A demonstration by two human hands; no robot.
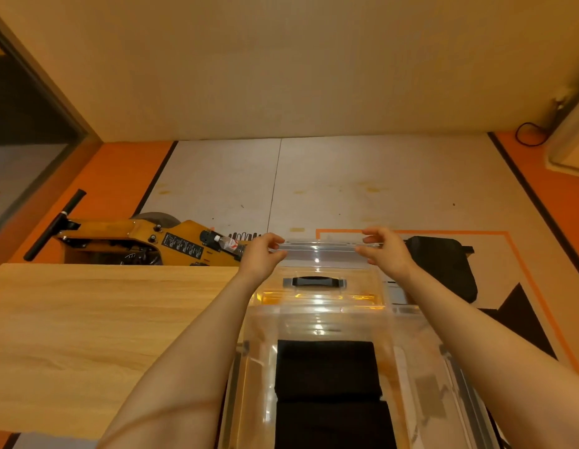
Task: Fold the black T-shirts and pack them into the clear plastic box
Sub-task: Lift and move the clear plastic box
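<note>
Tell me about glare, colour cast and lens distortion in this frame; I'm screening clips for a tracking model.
Head view: warm yellow-orange cast throughout; bright highlights glare on the clear plastic lid and the clear plastic box, washing out their edges; wide-angle lens bows the light wooden table and stretches the forearms; the left hand and right hand look slightly soft; the folded black T-shirts show almost no detail.

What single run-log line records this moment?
stage: closing | left hand, right hand: grip lid | folded black T-shirts in clear plastic box
</note>
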